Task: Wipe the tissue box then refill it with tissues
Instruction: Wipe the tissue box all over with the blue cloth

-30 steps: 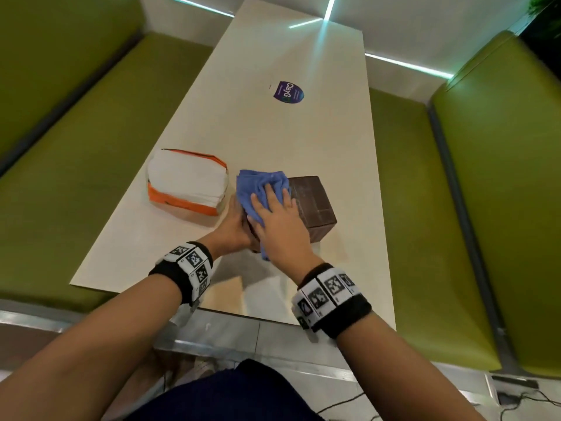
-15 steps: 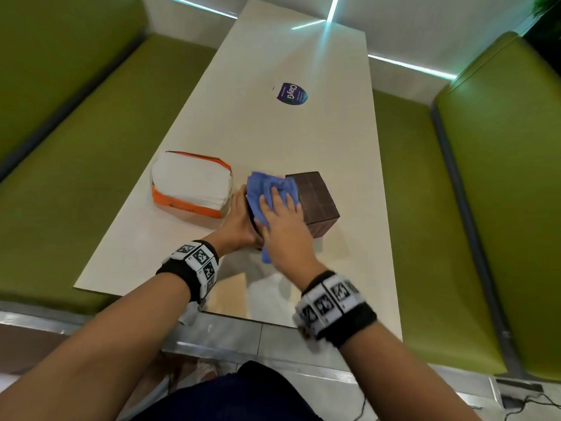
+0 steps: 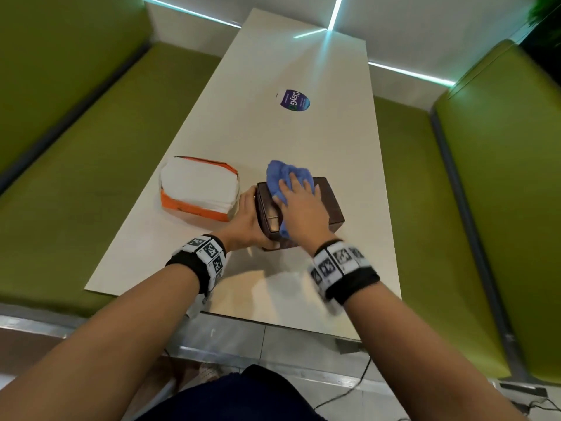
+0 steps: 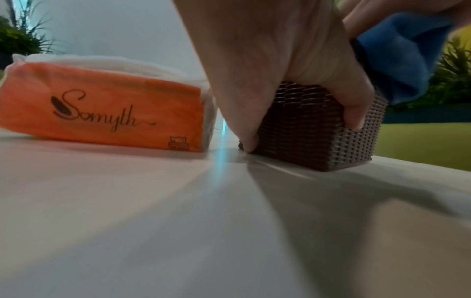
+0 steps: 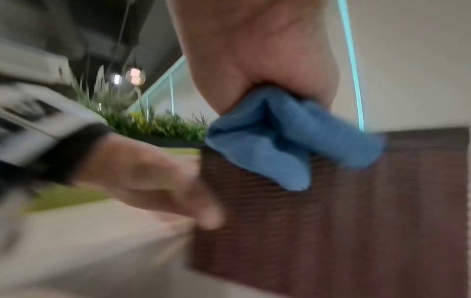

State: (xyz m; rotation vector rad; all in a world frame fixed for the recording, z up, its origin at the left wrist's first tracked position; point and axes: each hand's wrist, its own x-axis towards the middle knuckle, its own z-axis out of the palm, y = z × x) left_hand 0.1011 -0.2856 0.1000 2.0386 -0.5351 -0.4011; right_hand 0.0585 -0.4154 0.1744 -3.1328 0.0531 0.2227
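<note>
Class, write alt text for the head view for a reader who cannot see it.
A right hand presses a blue cloth onto a brown tissue box that the left hand steadies on a pale table. An orange tissue pack lies left of it.

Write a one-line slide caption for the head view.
Left hand steadies the brown tissue box while the right hand presses a blue cloth across its top.

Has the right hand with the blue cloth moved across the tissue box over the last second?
Yes. The right hand and blue cloth have shifted toward the far end of the tissue box.
</note>
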